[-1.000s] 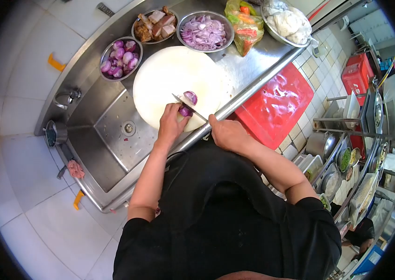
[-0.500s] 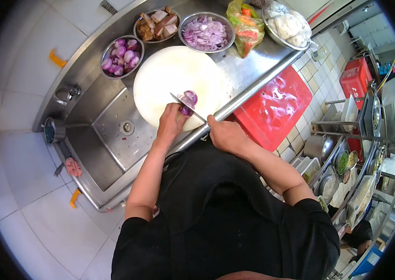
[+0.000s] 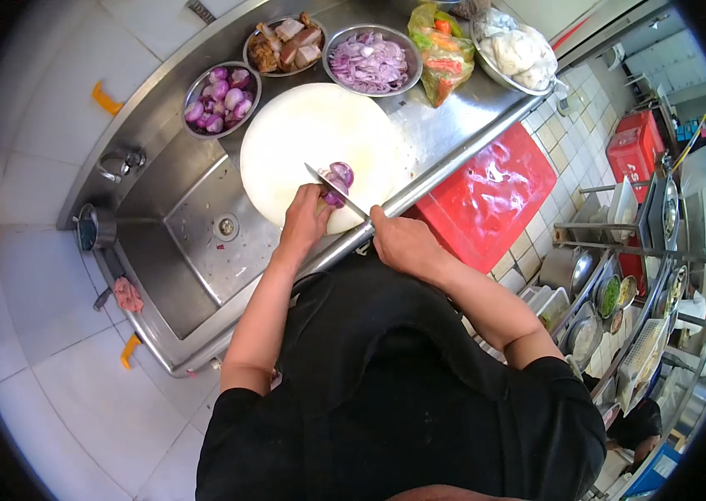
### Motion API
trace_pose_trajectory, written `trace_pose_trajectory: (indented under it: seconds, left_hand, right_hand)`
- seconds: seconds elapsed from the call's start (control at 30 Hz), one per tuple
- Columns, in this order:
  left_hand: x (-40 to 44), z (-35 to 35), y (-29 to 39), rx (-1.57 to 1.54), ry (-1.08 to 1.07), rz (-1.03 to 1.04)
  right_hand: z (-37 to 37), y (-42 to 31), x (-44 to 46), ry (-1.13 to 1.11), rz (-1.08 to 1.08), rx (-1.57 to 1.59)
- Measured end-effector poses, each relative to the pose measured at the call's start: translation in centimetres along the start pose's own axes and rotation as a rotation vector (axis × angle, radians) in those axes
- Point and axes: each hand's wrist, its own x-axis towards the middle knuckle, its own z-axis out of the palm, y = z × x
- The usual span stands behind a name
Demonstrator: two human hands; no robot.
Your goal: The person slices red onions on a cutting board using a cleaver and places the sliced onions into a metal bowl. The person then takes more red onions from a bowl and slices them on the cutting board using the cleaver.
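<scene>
On the round white cutting board (image 3: 303,125) lies a purple onion (image 3: 341,174), partly cut into slices. My left hand (image 3: 307,215) holds it with curled fingertips at its near left side. A knife (image 3: 332,185) is in my right hand (image 3: 401,240), its blade slanting across the onion and its tip pointing up and left. The handle is hidden inside my fist. Behind the board stand a bowl of sliced onion (image 3: 370,63) and, to the left, a bowl of whole peeled onions (image 3: 218,102).
A bowl of meat chunks (image 3: 290,48) stands at the back. Farther right are a bag of peppers (image 3: 441,58) and a bowl with a white bagged item (image 3: 520,50). The steel sink (image 3: 203,259) lies left, a red bin (image 3: 495,196) right, beyond the counter edge.
The view has shifted very slightly. Both hands, the knife and the onion keep nearly the same places on the board.
</scene>
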Motion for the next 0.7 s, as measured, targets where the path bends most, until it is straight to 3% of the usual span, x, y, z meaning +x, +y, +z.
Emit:
trace_pose_trajectory:
  seconds: [0.3,0.4,0.47,0.5,0.57,0.7]
  left_hand:
    - [0.1,-0.5,0.5,-0.033,0.005,0.032]
    - [1.0,-1.1,0.1,0.171,-0.013,0.211]
    - [1.7,-1.8,0.3,0.221,-0.205,-0.043]
    - [1.9,-1.9,0.4,0.223,-0.205,-0.041]
    - [2.1,-1.9,0.7,0.065,-0.236,-0.293]
    - [0.9,0.2,1.6,-0.106,-0.046,-0.408]
  right_hand:
    - [1.1,1.7,0.6,-0.027,0.056,0.027]
    - [1.3,2.0,0.8,-0.013,0.103,0.055]
    - [1.3,2.1,0.8,-0.004,0.096,0.081]
    - [1.2,2.0,0.8,-0.001,0.095,0.083]
    - [1.0,1.8,0.6,-0.004,0.096,0.104]
    - [1.3,1.3,0.8,-0.001,0.109,0.143]
